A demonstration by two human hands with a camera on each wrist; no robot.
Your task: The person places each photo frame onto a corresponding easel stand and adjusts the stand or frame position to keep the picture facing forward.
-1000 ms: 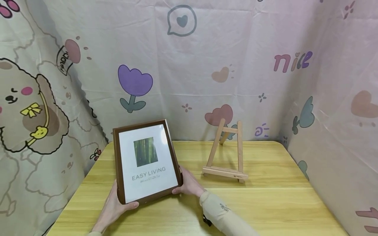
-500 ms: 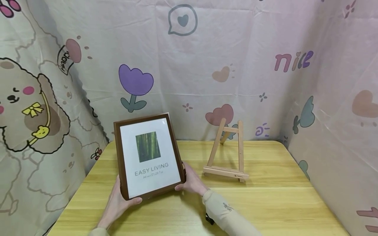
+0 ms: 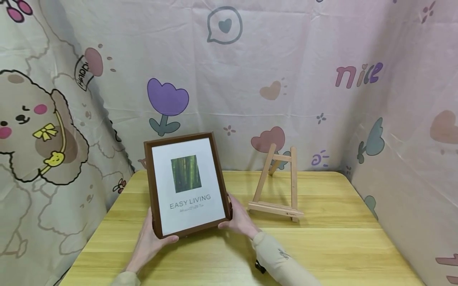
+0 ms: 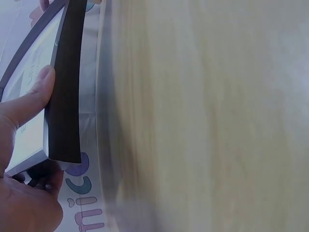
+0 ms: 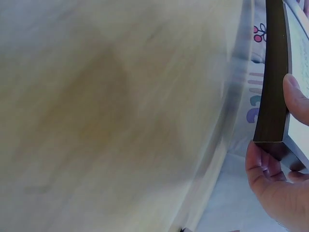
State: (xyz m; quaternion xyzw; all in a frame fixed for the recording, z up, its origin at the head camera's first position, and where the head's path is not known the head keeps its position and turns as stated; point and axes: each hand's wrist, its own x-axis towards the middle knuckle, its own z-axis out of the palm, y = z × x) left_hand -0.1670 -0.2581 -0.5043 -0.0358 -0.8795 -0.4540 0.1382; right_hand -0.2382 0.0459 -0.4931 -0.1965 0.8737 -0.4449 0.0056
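Note:
A brown picture frame (image 3: 189, 186) with a white "EASY LIVING" insert and a small forest picture is held up, tilted, over the left half of the table. My left hand (image 3: 150, 243) grips its lower left corner, the thumb lying on the front edge. At the lower right corner my right hand (image 3: 240, 216) holds it the same way. Both wrist views show the frame's dark bottom edge (image 4: 67, 87) apart from the table, with thumbs in front and fingers behind. To the right of the picture frame stands a small wooden easel (image 3: 275, 208), touched by neither hand.
The wooden table (image 3: 340, 246) has light yellow planks and rounded back corners. Behind it and along both sides hangs a patterned cloth (image 3: 229, 79) with cartoon prints. A dark object (image 3: 260, 267) shows under the right forearm.
Both hands have raised the picture frame slightly and carried it a little to the right, and it stands more upright. The easel keeps its place on the table.

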